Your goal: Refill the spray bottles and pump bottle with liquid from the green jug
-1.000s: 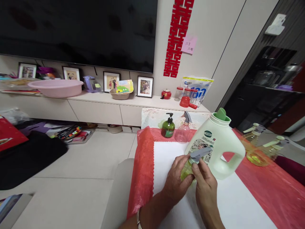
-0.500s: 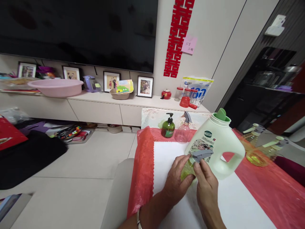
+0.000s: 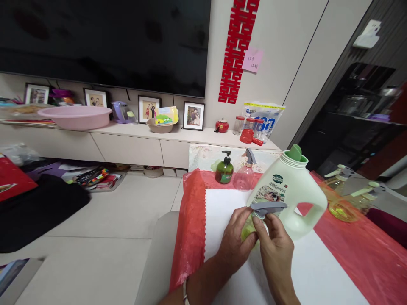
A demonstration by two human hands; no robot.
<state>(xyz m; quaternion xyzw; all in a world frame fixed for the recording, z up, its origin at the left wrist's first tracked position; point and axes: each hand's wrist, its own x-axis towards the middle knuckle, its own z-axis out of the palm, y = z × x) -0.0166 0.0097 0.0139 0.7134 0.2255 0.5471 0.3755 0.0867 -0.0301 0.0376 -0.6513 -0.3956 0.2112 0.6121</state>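
Observation:
My left hand (image 3: 237, 241) is wrapped round a small clear spray bottle (image 3: 248, 231) with yellow-green liquid in it. My right hand (image 3: 275, 243) grips the collar of its grey spray head (image 3: 269, 207), thumb in front and fingers behind. The head sits on the bottle's neck, its long side across the view. Just behind stands a large pale green detergent jug (image 3: 286, 186), uncapped, with a green spout in its mouth. Both hands partly hide the spray bottle.
A green pump bottle (image 3: 224, 169) and a pink spray bottle (image 3: 244, 176) stand at the table's back edge. Two amber spray bottles (image 3: 346, 207) are at the right. White paper (image 3: 219, 216) lies over a red plastic cover (image 3: 189, 220). A low cabinet (image 3: 133, 146) runs behind.
The grey spray head has turned on the bottle's neck, now lying more level and sideways. My right hand has turned with it and shifted slightly; my left hand keeps its hold.

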